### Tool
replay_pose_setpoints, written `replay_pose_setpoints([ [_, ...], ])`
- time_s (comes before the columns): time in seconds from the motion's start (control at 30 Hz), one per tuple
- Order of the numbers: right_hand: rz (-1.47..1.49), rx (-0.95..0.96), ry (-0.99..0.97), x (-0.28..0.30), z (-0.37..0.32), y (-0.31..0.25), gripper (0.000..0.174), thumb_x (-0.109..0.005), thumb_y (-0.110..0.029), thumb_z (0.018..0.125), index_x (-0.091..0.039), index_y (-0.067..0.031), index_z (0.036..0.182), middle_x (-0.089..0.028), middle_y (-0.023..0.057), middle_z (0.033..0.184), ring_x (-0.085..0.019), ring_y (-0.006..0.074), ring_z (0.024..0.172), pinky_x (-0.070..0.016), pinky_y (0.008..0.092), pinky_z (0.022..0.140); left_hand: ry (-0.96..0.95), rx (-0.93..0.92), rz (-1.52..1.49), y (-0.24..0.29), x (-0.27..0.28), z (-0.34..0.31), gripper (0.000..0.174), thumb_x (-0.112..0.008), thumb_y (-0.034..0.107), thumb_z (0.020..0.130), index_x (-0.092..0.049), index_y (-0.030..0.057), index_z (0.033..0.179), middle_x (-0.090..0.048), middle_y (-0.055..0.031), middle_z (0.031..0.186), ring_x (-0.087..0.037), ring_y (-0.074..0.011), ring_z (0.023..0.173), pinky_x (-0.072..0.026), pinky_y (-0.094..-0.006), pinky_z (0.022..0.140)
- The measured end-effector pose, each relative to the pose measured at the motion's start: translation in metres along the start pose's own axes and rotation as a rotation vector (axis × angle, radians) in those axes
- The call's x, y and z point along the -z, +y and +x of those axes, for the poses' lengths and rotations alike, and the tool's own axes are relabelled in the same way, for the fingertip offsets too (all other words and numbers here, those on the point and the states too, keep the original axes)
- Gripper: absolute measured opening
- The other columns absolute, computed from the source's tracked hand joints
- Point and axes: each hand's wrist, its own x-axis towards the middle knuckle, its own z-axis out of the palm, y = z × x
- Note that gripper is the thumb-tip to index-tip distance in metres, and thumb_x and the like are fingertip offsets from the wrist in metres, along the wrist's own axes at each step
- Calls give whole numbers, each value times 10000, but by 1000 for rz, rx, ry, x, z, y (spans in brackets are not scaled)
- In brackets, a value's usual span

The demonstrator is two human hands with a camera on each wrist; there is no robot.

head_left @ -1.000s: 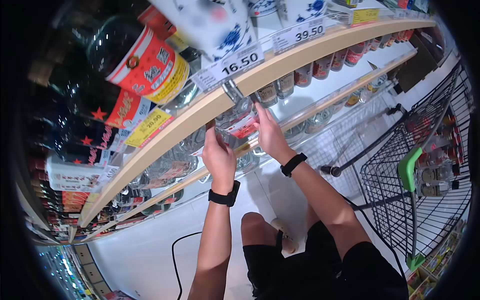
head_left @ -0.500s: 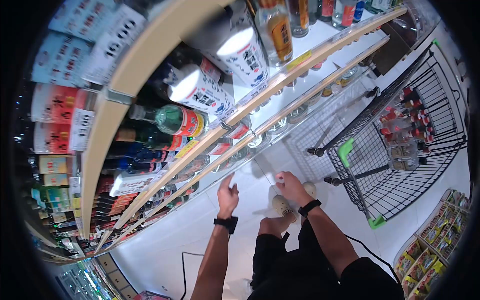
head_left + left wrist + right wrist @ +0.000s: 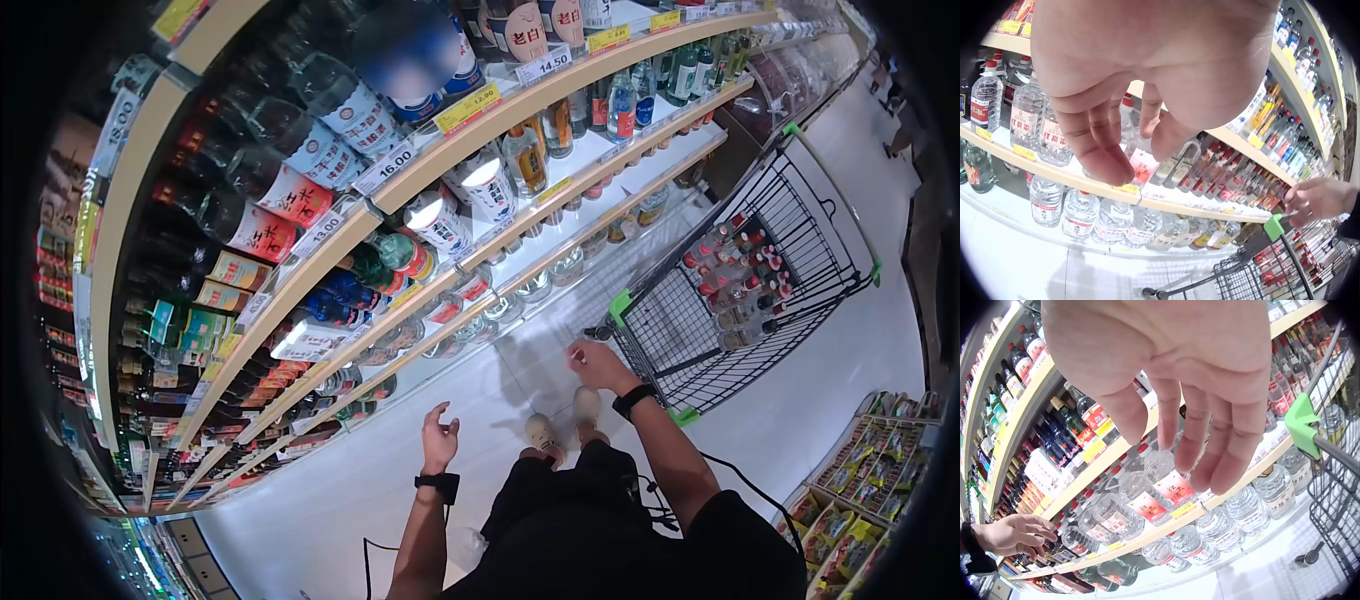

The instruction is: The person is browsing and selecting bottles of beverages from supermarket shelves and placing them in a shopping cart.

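Both hands are empty and held in the air in front of the bottle shelves. In the head view the left hand [image 3: 439, 441] hangs low over the floor, its fingers loosely bent, with a black band at the wrist. The right hand [image 3: 597, 365] is beside the near green corner of the shopping cart [image 3: 690, 417], apart from the shelf. Clear jugs with red labels [image 3: 1034, 125] stand behind the left hand's fingers in the left wrist view. The right wrist view has similar jugs [image 3: 1147, 506] beyond the relaxed right fingers.
Curved wooden shelf edges [image 3: 430, 150] with price tags run across the left and top. Several bottles [image 3: 740, 285] lie in the cart's basket. Snack bins [image 3: 860, 480] stand at the lower right. A black cable [image 3: 760, 510] hangs beside the right arm.
Both hands have come away from the bottle on the shelf and hang free. The view has widened, with more upper shelves showing, and the right hand is now close to the cart.
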Motion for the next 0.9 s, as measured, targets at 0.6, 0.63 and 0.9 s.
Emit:
replay_pose_setpoints([
  [0.6,-76,-407,376,5,-274,-32,275,-684,-180,880,-650,22,1062,-704,128,911,-673,209,797,-536,345,737,-215,-415,-100,55,31,-14,368,-685,60,866,-612,61,1227,-638,-165,1165,-675,-244,758,-545,-341,702],
  [0.63,-67,-439,396,1,-287,-31,276,-684,-182,881,-648,22,1063,-703,128,909,-673,205,790,-536,345,731,-232,-449,-84,55,30,-15,370,-684,60,866,-609,62,1229,-639,-167,1165,-676,-245,758,-546,-342,702],
  [0.9,-28,-443,487,19,-332,-32,285,-669,-194,895,-629,16,1083,-697,132,909,-672,174,720,-544,310,627,-296,-511,-149,77,12,-30,366,-681,60,868,-601,62,1225,-646,-154,1161,-673,-230,780,-545,-339,697],
])
